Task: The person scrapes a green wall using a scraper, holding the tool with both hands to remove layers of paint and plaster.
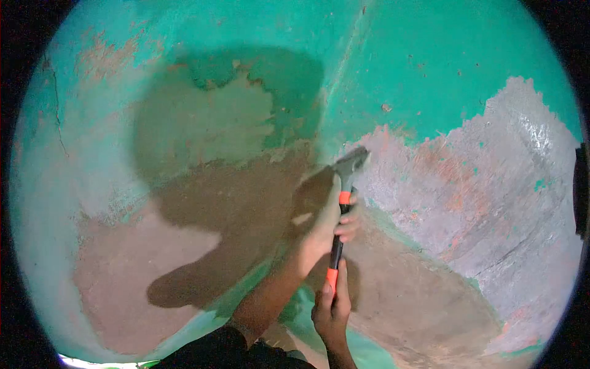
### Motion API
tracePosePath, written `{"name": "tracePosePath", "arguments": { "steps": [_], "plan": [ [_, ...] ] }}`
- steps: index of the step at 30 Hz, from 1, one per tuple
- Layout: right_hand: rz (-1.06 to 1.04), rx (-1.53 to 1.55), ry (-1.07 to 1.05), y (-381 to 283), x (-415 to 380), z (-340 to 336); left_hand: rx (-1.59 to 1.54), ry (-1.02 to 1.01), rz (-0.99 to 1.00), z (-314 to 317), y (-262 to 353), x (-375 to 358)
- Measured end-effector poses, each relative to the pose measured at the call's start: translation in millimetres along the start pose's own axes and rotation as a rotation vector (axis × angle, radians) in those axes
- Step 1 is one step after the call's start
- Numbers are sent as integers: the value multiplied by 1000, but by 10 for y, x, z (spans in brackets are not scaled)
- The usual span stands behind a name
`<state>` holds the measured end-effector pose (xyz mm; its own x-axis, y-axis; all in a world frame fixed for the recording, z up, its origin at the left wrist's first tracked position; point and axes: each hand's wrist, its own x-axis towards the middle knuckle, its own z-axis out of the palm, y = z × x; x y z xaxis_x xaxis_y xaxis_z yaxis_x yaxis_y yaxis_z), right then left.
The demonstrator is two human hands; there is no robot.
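A long-handled scraper [337, 246] with a black and orange handle and a grey head is held nearly upright in front of a green painted wall [430, 61]. My left hand [338, 215] wraps round the upper handle, just below the head. Lower down, my right hand [332, 304] grips the orange end of the handle. The scraper's head lies at the lower border of the green paint, beside a bare greyish patch [442, 197]. Whether its edge touches the wall cannot be made out.
A large shadow [227, 135] falls on the wall left of my hands. Another bare patch [141, 277] shows at the lower left. A thin crack [58, 117] runs down the far left. A dark object [579, 190] stands at the right edge.
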<state>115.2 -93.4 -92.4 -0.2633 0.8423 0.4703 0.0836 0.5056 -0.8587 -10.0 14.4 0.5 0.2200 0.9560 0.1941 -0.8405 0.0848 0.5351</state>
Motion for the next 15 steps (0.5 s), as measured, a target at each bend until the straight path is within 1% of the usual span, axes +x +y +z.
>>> {"name": "tracePosePath", "arguments": {
  "steps": [2,3,6,9,10,12,13,15],
  "plan": [
    [-9,31,-5,-9,55,31,60,30,65,6,149,98],
    [30,60,-16,-62,79,47,105,58,93,36,197,93],
    [109,95,-20,-58,-17,49,6,55,-23,28,67,0],
    [72,78,-22,26,-20,39,-42,-71,-32,-51,9,16],
    [50,69,-20,8,27,54,18,-40,24,7,80,32],
    [46,164,-29,-117,210,118,136,29,137,109,287,93],
    [72,167,-32,-226,212,116,136,3,129,77,302,115],
    [8,78,-10,-94,89,115,78,-7,14,45,211,35]
  ]
}}
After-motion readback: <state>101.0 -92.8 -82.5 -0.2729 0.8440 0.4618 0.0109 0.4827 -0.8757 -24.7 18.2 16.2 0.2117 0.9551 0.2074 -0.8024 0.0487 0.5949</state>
